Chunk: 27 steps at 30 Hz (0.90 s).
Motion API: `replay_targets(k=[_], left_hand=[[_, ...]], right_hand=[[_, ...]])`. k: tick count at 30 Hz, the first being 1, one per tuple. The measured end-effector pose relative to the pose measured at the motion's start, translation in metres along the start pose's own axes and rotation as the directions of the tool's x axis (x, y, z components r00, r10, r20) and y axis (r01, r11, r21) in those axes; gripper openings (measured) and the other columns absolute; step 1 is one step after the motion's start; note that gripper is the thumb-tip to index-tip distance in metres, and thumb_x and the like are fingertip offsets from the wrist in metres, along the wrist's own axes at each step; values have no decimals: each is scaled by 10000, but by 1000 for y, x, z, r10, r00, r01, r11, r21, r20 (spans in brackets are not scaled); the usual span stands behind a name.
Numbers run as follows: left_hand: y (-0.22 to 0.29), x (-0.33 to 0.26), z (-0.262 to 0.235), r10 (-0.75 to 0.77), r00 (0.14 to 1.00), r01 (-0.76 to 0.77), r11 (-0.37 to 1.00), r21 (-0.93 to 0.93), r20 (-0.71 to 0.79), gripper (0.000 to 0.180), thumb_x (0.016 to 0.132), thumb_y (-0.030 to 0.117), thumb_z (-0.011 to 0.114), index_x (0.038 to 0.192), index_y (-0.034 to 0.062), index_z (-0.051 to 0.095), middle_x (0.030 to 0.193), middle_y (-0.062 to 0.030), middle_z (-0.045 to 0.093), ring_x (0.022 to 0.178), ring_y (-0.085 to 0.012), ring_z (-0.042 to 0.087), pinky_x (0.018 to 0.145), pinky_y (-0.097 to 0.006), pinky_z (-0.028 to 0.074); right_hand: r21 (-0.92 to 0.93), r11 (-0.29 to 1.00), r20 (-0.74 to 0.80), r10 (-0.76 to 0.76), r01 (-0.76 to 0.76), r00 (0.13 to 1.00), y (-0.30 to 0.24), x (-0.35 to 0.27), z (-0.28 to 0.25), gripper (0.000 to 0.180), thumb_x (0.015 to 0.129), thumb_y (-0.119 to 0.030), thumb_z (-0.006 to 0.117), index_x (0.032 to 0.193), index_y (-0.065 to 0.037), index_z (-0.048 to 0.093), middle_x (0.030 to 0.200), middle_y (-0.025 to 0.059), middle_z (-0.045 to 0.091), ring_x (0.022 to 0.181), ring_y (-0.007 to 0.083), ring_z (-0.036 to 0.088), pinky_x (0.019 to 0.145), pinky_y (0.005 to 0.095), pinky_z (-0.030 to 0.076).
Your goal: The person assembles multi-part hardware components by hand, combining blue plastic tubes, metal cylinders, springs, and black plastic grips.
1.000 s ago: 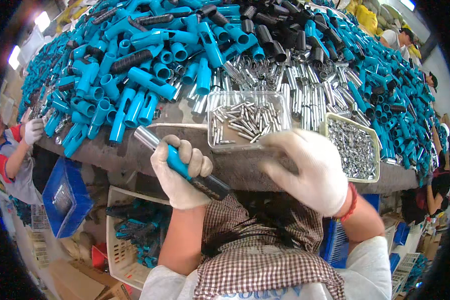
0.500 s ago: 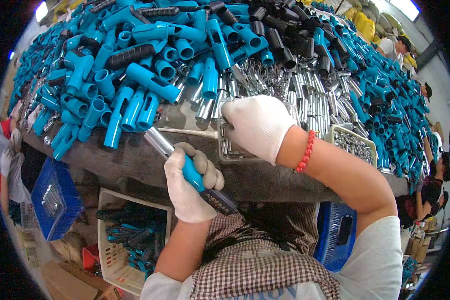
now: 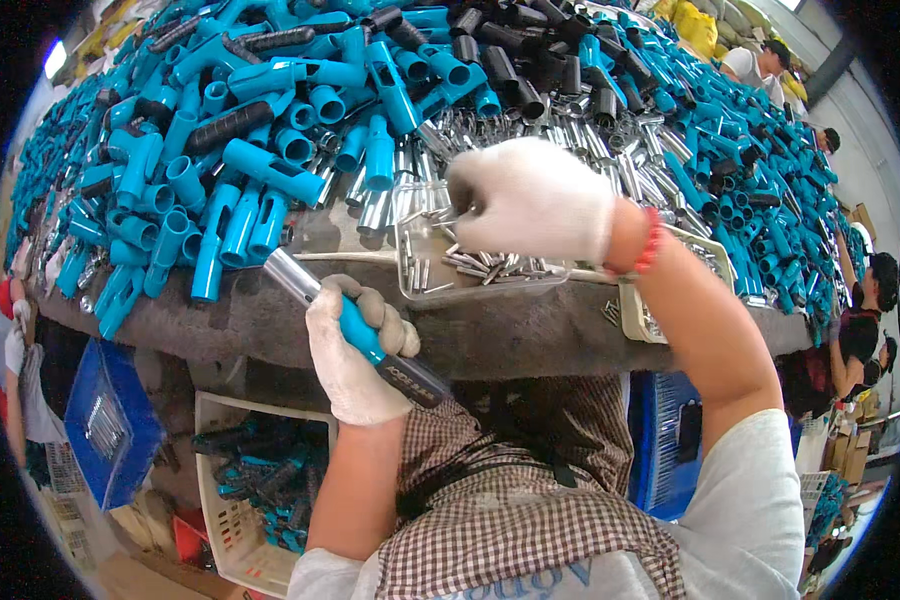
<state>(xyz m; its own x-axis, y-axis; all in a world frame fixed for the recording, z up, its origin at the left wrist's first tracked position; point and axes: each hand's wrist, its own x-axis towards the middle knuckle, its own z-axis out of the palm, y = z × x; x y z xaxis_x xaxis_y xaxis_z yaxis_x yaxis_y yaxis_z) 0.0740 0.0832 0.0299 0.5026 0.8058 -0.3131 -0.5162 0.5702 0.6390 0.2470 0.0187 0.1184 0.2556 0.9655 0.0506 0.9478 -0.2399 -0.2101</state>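
Observation:
My left hand [image 3: 345, 372], in a pale glove, is closed around a teal tubular handle [image 3: 360, 333]. A shiny metal tube sticks out of its upper left end, and a black grip forms its lower right end. My right hand [image 3: 540, 205], also gloved, is over a clear plastic box [image 3: 432, 293] at the table's near edge. Its fingers are curled together; whatever they hold is hidden. Small metal pins [image 3: 500, 265] lie loose in the box, some close to the fingertips.
Teal tubular parts [image 3: 270, 172] are heaped across the table, with black sleeves [image 3: 500, 65] and metal tubes behind the box. A cream tray [image 3: 635, 318] stands right of it. Below are a white crate [image 3: 210, 480] and blue baskets [image 3: 115, 425]. Other people work at both sides.
My right hand has lifted and drawn back from the box, uncovering the pins. The box appears shifted leftward and tilted in view. My left hand still holds the handle, and the whole view has shifted slightly.

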Motion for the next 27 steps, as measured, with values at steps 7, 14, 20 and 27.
replay_targets(k=[7,14,20,27], left_hand=[[-5,5,-5,-42,997,45,998,-49,67,245,934,355,528,896,114,504,612,28,316,446,-92,248,413,-272,235],[-5,18,-19,26,993,-32,999,44,116,241,915,369,546,881,135,504,623,29,378,450,-85,291,416,-261,245],[-9,12,-11,81,995,-85,993,79,54,250,930,383,549,887,141,500,622,46,325,468,-72,263,425,-250,239],[-10,13,-11,118,991,-126,984,123,70,239,941,349,548,898,120,495,630,46,296,473,-63,240,419,-235,202]], right_hand=[[-106,965,-173,220,-240,960,28,-123,-48,168,712,-131,663,844,-31,638,679,138,631,629,287,653,596,366,517],[-279,886,-90,360,-370,929,71,-189,-27,189,701,-217,652,809,-63,638,712,169,630,696,351,646,640,435,526],[-228,902,-75,359,-366,930,89,-206,-12,224,732,-212,653,894,-57,644,758,150,652,733,329,658,670,422,529],[-53,908,-304,382,-416,873,99,-237,-27,211,766,-157,642,961,-76,655,776,125,657,745,310,661,681,401,530]])
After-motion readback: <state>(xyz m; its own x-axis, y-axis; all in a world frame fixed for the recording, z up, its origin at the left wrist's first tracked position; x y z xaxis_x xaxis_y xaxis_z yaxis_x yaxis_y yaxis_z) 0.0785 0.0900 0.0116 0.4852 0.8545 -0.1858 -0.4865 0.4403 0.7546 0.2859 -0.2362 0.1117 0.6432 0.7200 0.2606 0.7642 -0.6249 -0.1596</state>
